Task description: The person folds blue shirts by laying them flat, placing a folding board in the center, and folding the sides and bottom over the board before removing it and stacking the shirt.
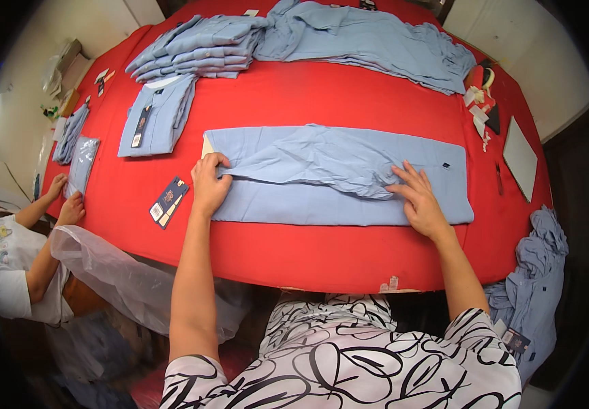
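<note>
A light-blue shirt (294, 204), folded into a long strip, lies across the red table in front of me. One crumpled sleeve (322, 163) runs lengthwise on top of it, and a small dark label shows near its right end. My left hand (209, 180) is at the strip's left end, with thumb and fingers closed on the sleeve's narrow end. Over on the right, my right hand (418, 198) rests with fingers spread on the wide, wrinkled part of the sleeve. A pale edge of stiff material (207, 146) peeks out at the left end.
Left of the shirt lies a dark tag (169, 202). Beyond are a folded shirt (158, 116), a shirt stack (199, 44) and loose shirts (369, 37). A white board (520, 158) and scissors (489, 78) lie right. A co-worker's hands (69, 204) touch a bagged shirt (83, 163).
</note>
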Demonstrator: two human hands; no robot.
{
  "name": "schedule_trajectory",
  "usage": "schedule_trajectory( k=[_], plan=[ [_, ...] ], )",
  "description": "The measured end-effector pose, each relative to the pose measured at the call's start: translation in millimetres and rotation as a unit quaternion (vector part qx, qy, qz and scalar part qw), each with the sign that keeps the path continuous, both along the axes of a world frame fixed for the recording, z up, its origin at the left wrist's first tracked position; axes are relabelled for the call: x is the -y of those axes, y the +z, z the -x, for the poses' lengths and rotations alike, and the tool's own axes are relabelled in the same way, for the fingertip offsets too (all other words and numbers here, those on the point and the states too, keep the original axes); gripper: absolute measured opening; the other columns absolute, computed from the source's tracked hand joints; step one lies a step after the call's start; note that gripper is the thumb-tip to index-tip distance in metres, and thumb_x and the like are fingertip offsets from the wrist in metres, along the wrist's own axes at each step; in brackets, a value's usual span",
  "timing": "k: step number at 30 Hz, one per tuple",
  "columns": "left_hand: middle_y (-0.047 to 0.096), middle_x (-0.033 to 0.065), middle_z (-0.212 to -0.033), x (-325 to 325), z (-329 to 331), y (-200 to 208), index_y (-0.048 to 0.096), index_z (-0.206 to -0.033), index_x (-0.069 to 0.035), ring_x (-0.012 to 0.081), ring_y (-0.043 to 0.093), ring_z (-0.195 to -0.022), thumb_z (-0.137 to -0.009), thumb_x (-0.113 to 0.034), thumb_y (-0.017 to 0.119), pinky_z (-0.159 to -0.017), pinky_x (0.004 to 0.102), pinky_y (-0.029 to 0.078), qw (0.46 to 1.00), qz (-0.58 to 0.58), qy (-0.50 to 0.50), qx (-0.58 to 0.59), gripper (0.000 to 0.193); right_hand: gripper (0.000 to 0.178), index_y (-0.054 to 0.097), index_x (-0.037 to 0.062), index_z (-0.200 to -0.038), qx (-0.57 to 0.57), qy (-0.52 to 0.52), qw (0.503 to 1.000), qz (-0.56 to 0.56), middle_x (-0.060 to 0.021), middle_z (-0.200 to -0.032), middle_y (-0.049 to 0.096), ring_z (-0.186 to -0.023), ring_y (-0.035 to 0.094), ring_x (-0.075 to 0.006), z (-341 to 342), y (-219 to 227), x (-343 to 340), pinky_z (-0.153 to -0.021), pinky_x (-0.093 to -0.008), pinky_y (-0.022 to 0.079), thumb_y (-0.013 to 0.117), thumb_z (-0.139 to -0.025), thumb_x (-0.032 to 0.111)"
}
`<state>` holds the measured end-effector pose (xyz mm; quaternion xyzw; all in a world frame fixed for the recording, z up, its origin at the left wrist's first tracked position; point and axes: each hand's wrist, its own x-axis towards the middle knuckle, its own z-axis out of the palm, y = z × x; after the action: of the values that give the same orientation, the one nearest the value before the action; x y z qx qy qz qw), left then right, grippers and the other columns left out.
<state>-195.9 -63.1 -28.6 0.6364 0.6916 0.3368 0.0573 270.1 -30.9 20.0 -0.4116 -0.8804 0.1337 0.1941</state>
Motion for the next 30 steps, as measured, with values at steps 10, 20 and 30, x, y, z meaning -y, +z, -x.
schedule_trajectory(
  k=[10, 20, 30],
  plan=[
    [0.056, 0.0137, -0.128, 4, -90, 66, 0.064, -0.106, -0.008, 0.0339, 0.049, -0.121, -0.074, -0.004, 0.063, -0.104, 0.0458, 0.036, 0.984, -0.067, -0.106, -0.126, 0.032, 0.046, 0.059, 0.0043, -0.12, 0.094, -0.551, 0.828, -0.049, -0.0158, -0.123, 0.055, -0.116, 0.049, -0.037, -94, -19, 0, -0.097, -0.0463, 0.041, 0.066, -0.087, 0.035],
    [0.031, 0.0075, -0.156, 17, -224, 6, 0.041, -0.146, -0.022, 0.0334, 0.023, -0.145, -0.092, -0.054, 0.05, -0.116, 0.0573, 0.015, 0.961, -0.034, -0.207, -0.179, 0.063, 0.047, 0.057, 0.0016, -0.119, 0.073, -0.484, 0.871, 0.052, -0.0225, -0.113, 0.064, -0.107, 0.06, -0.0403, -120, -10, -20, -0.088, -0.0478, 0.048, 0.067, -0.084, 0.032],
    [0.037, 0.0126, -0.151, 19, -219, 8, 0.044, -0.142, -0.016, 0.0327, 0.029, -0.142, -0.09, -0.034, 0.056, -0.117, 0.0528, 0.019, 0.969, -0.04, -0.209, -0.126, 0.056, 0.043, 0.058, 0.0037, -0.123, 0.006, -0.089, 0.99, 0.105, -0.0211, -0.115, 0.066, -0.104, 0.066, -0.0339, 79, 55, 10, -0.086, -0.0379, 0.051, 0.067, -0.087, 0.025]
  ],
)
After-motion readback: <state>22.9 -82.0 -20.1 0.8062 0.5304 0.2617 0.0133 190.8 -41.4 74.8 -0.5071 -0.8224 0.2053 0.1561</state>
